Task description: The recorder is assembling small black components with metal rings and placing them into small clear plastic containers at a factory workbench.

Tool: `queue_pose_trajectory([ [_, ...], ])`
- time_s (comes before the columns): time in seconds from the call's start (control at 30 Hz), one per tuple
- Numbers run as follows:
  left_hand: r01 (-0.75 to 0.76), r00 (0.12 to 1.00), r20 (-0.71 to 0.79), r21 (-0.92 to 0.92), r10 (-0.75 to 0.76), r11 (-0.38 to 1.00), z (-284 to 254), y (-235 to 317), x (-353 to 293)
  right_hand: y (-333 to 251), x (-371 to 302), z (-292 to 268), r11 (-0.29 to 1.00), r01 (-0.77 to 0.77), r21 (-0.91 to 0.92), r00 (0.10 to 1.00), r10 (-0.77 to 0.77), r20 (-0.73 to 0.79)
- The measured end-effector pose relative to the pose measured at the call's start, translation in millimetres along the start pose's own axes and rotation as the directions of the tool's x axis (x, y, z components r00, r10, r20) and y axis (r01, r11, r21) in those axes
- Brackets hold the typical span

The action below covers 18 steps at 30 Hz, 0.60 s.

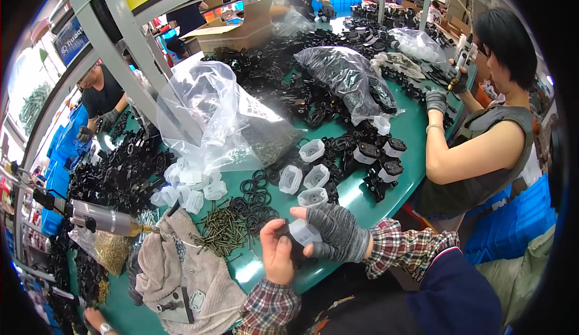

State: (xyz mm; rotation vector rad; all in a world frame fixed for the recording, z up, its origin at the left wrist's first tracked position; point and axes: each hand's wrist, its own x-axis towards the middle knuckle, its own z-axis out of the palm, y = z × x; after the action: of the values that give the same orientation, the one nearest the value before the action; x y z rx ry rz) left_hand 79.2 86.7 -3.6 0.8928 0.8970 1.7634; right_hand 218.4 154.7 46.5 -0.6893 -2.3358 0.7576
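Observation:
Close to the green table's near edge, my two hands meet around a small assembly. My right hand (341, 235), in a grey knitted fingerless glove, grips a translucent white plastic cup (304, 231). Bare and curled, my left hand (277, 255) closes on a dark plastic part (297, 252) just below the cup; fingers and shadow hide most of that part. Black rubber rings (258, 197) and a heap of long screws (222, 229) lie beyond my left hand. Several similar white cups (315, 177) stand farther off, beside black parts capped with white cups (366, 153).
A power screwdriver (108, 219) hangs at left above a beige cloth (208, 287) bearing a metal fixture (175, 306). A clear plastic bag (217, 118) and black part piles (120, 169) cover the table beyond. A co-worker (488, 124) works at right; metal shelf posts (129, 51) rise at left.

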Motion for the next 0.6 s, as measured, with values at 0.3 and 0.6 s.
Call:
queue_pose_trajectory([
  [0.3, -0.149, 0.987, 0.041, -0.09, 0.153, 0.985, 6.9, 9.0, 2.5, -7.6, 22.2, 23.5, 0.658, -0.219, 0.721, 0.973, 0.202, 0.111],
  [0.6, -0.241, 0.97, 0.021, 0.169, 0.241, 0.956, -9.1, 9.5, -4.1, -18.9, 39.1, 31.8, 0.424, -0.348, 0.836, 0.903, 0.392, 0.177],
])
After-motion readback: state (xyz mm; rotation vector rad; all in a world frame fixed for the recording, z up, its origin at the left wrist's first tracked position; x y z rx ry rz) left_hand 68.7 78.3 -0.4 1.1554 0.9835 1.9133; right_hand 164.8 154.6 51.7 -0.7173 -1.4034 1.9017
